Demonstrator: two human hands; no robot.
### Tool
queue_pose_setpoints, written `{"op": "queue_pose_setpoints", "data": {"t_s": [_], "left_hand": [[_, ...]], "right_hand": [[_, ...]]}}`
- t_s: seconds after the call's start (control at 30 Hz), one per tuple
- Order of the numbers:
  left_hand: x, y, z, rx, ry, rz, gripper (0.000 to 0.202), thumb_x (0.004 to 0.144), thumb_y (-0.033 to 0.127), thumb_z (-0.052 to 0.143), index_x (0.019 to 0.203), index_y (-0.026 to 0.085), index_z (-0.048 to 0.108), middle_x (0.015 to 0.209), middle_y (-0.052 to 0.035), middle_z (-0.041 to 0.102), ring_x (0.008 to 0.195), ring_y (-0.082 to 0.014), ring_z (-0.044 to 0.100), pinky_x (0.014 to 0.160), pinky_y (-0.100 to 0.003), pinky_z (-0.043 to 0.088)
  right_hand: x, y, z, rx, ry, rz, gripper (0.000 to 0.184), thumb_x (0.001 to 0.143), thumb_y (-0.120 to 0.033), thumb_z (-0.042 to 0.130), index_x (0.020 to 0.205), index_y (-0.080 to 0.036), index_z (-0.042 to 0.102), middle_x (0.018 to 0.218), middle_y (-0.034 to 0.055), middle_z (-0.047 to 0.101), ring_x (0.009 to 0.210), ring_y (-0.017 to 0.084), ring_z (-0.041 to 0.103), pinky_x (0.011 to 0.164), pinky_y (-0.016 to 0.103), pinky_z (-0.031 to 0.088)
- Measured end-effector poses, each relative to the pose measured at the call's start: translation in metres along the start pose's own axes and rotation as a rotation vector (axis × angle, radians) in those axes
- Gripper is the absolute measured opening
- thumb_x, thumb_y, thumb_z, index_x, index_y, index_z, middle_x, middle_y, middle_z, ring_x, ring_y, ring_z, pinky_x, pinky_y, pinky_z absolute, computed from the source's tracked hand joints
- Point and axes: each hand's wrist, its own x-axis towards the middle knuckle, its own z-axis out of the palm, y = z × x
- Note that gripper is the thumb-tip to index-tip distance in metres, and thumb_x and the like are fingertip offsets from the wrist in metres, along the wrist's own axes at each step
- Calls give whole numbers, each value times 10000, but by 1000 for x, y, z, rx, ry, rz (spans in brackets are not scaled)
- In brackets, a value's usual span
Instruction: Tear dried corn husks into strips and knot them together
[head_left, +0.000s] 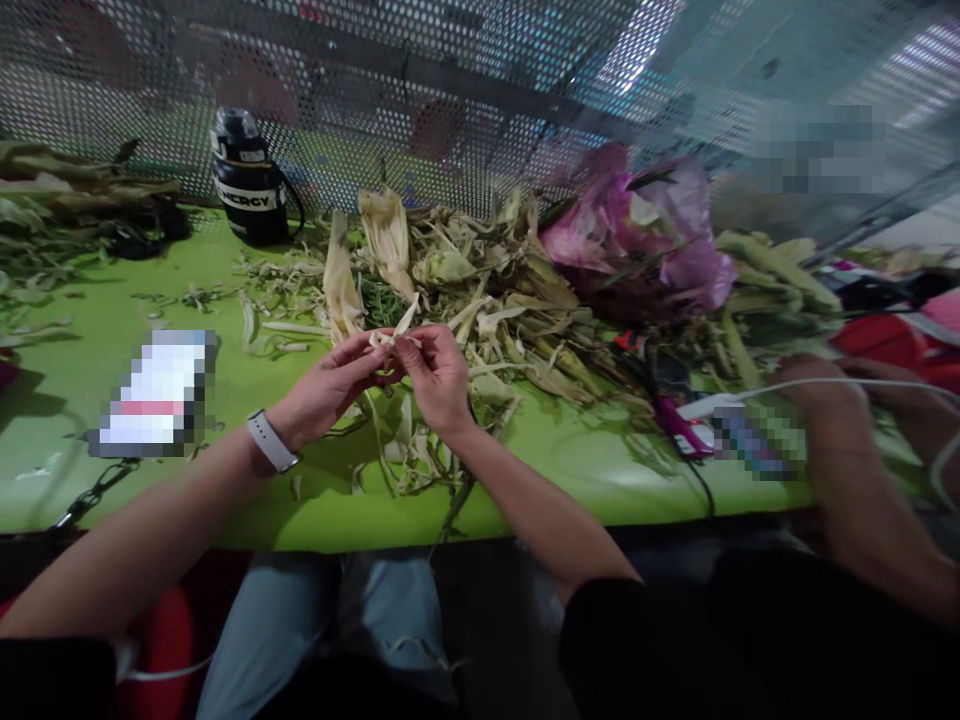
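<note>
A narrow pale strip of corn husk (406, 316) is pinched between my two hands above the green tabletop (247, 500). My left hand (326, 392), with a white watch band at its wrist, closes its fingertips on one end. From the other side, my right hand (437, 378) grips the strip between thumb and fingers. Fingers partly cover the lower part of the husk. Just beyond the hands lie a dried husk (341, 280) and a wider, folded husk (388, 240). Thin husk shreds (409, 455) are scattered beneath my hands.
A heap of husks (540, 340) spreads behind and right, beside a pink plastic bag (637, 240). A black bottle (251, 190) stands by the perforated metal panel (480, 100). A phone (161, 390) lies left. At right are a co-worker's arm (847, 470) and a white cable (825, 382).
</note>
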Motion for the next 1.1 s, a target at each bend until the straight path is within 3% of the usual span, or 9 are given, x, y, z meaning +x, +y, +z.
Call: {"op": "queue_pose_setpoints", "data": {"t_s": [0.23,0.4,0.63,0.8,0.9,1.1], "left_hand": [[-1,-5,2,377,112,299,344,794,301,727,1122,201,700,938,-38,725,851,-140,656,810,-296,544],[4,-5,-5,533,268,447,294,843,283,661,1119,183,681,882,-38,695,764,-120,628,721,-255,530],[9,-1,-18,734,350,436,304,834,296,640,1096,147,676,809,-32,673,670,-105,577,612,-214,469],[5,10,-14,918,171,318,264,837,301,594,1005,122,692,896,-72,689,791,-170,606,707,-287,485],[1,18,-10,832,26,233,221,858,277,538,952,142,685,846,-42,669,795,-167,600,736,-297,481],[1,16,-9,622,-27,176,269,821,384,662,940,142,670,848,-37,664,752,-139,585,698,-273,479]], "right_hand": [[2,11,5,35,-36,103,358,877,-559,569,998,-255,421,680,-61,512,534,99,508,487,233,437],[1,12,6,-67,-70,76,401,883,-544,572,1093,-223,455,669,-55,509,575,117,510,557,256,440],[-1,2,-2,-672,-129,-387,229,974,-335,492,935,-171,647,899,77,599,858,176,579,790,321,480],[6,-1,-10,-907,-90,-582,217,981,-316,478,907,-211,653,1037,102,633,1022,223,572,925,387,439],[9,0,-13,-768,-119,-453,258,986,-399,456,905,-202,602,929,77,652,901,195,605,846,352,463],[8,1,-11,-290,-143,-49,345,907,-554,533,917,-210,505,771,-4,601,645,113,567,605,247,454]]}}
